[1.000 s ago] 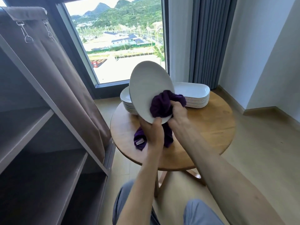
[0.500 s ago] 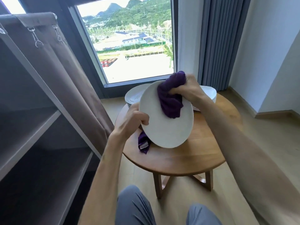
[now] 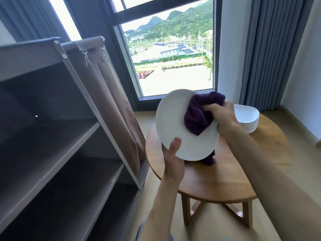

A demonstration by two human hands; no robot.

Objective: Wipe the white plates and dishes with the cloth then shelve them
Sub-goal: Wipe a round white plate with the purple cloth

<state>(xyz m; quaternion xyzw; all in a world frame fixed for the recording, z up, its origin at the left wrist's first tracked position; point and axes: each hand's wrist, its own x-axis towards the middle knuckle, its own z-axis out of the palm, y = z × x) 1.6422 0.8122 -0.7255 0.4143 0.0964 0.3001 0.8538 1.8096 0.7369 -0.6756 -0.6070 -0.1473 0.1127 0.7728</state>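
Observation:
A round white plate (image 3: pixel 175 126) is held tilted above the wooden table (image 3: pixel 225 181). My left hand (image 3: pixel 173 162) grips its lower rim, thumb on the face. My right hand (image 3: pixel 222 117) holds a bunched purple cloth (image 3: pixel 199 115) pressed against the plate's upper right part. A tail of the cloth hangs below the plate and touches the table. A stack of white oblong dishes (image 3: pixel 247 119) stands at the table's far right, partly hidden by my right hand.
A brown open shelf unit (image 3: pixel 57 153) with several bare boards fills the left side, its fabric cover (image 3: pixel 112 105) pulled back beside the table. A large window and grey curtains (image 3: pixel 271 49) stand behind. Wooden floor surrounds the table.
The view has swung up and left toward the shelf. My left hand shifted from the plate's left rim to its lower rim. The cloth stays pressed near the plate's top.

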